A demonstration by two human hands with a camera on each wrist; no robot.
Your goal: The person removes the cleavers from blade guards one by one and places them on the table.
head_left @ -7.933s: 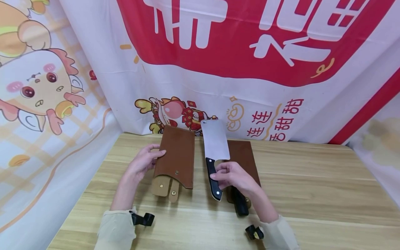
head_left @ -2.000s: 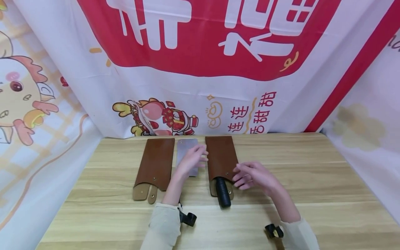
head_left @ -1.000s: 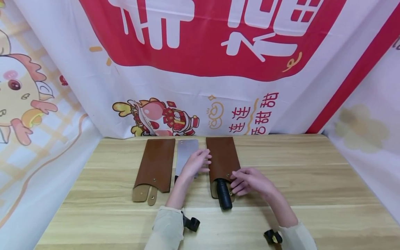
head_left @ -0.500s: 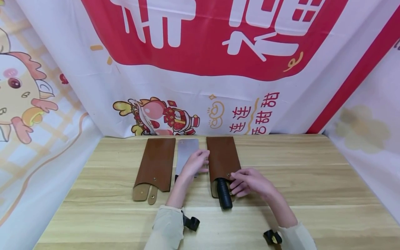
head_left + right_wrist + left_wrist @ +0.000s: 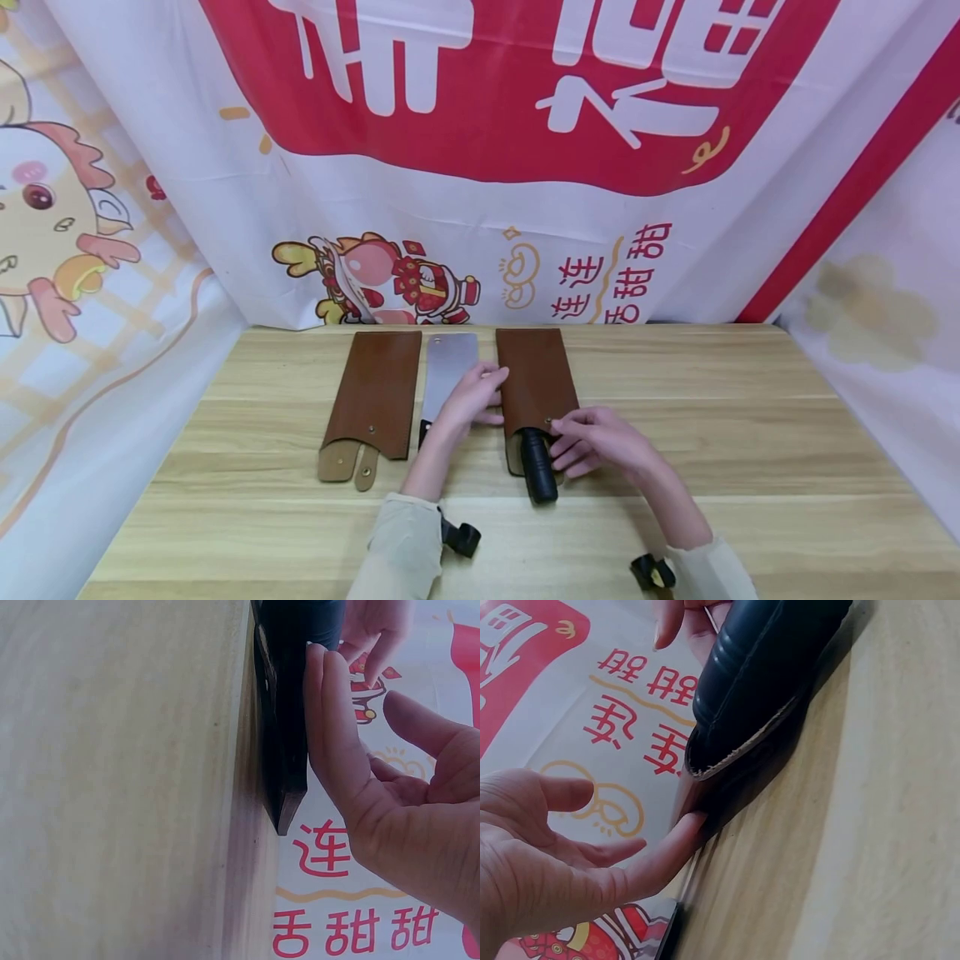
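Observation:
A brown leather knife sheath (image 5: 534, 371) lies on the table with a black knife handle (image 5: 538, 475) sticking out of its near end. At its left edge is my left hand (image 5: 472, 398), fingers loosely extended; in the left wrist view a fingertip meets the sheath's side. My right hand (image 5: 603, 440) is on the other side, its straight fingers (image 5: 335, 724) lying along the sheath by the handle. Left of the left hand lies a cleaver (image 5: 448, 360) with a broad steel blade; my forearm hides most of its black handle.
A second brown sheath (image 5: 378, 383), its tan flap and strap unfastened, lies at the left beside the cleaver. Behind the wooden table (image 5: 720, 467) hangs a white and red printed cloth (image 5: 495, 175). Black clips (image 5: 461, 538) sit at both wrists.
Earlier my right hand held the cleaver and my left the other sheath; both now lie on the table. Both hands have come to the handled sheath, the right one closing in leftward.

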